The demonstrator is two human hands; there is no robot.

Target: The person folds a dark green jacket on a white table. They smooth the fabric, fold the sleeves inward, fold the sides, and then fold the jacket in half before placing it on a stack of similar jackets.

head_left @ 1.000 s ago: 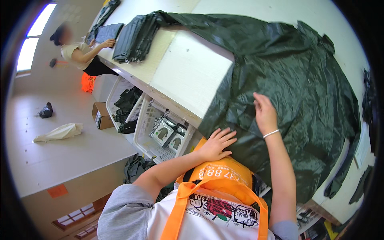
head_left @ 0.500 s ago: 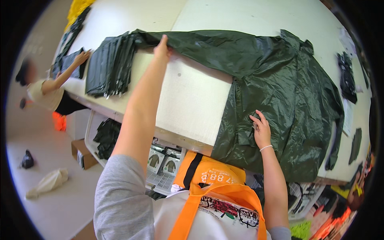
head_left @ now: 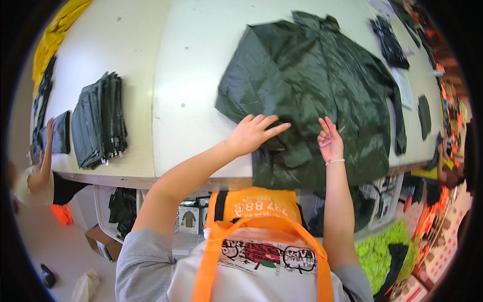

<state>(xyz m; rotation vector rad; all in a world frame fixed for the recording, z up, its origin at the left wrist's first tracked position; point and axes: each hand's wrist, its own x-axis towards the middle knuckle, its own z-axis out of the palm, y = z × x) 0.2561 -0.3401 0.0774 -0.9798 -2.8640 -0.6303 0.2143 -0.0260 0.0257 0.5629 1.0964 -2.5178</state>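
Note:
A dark green, shiny rain jacket (head_left: pixel 347 95) lies spread on the table, collar away from me. Its left-side sleeve (head_left: pixel 251 70) is folded inward over the body. My left hand (head_left: pixel 254 133) rests at the lower part of that sleeve, fingers spread and palm down. Over the jacket front hovers or rests my right hand (head_left: pixel 331 141); I cannot tell if it touches. Two of its fingers stretch out, while the others curl round a small thin object too indistinct to name.
A stack of folded dark garments (head_left: pixel 98 121) stands at left, near a co-worker's hand (head_left: pixel 49 132). Yellow fabric (head_left: pixel 53 35) lies at the far left edge. Dark bundled material (head_left: pixel 390 43) and a paper sheet (head_left: pixel 402 88) lie right. Below the table edge are white baskets (head_left: pixel 103 206).
The outstretched sleeve has been brought in from the left and folded onto the jacket. My left hand has come right with it. My right hand stays over the jacket front; the view has shifted.

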